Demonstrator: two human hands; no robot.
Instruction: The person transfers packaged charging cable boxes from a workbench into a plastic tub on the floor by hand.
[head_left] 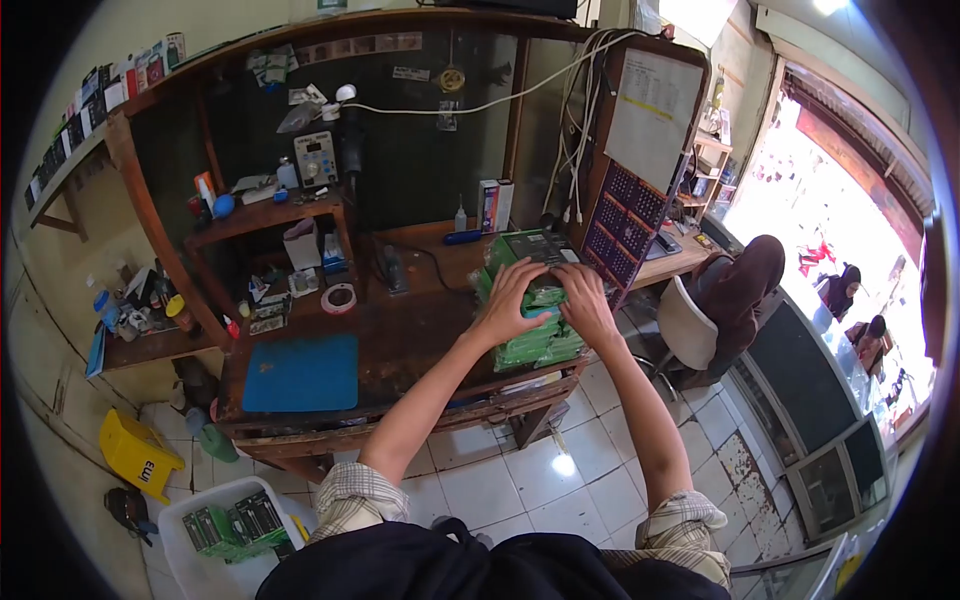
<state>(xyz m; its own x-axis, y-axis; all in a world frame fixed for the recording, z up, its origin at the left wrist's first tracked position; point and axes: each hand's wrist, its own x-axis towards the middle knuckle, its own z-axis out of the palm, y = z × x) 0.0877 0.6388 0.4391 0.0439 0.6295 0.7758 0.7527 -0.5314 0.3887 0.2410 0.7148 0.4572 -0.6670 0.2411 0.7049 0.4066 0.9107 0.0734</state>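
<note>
A stack of green boxes (532, 352) in clear plastic wrap stands at the right end of the wooden workbench. My left hand (508, 302) grips the upper part of the stack from its left side, fingers curved over the top. From the right, my right hand (588, 303) presses on the same upper boxes, its fingertips close to those of the left. Behind my fingers lies a dark-topped green box (535, 243). My palms and fingers cover part of the boxes between them.
A blue mat (301, 373) and a tape roll (339, 298) lie on the workbench (400, 340). Below left, a white bin (185, 545) holds more green boxes, near a yellow container (138, 455). A person sits on a white chair (686, 325) at right. Cables hang behind the stack.
</note>
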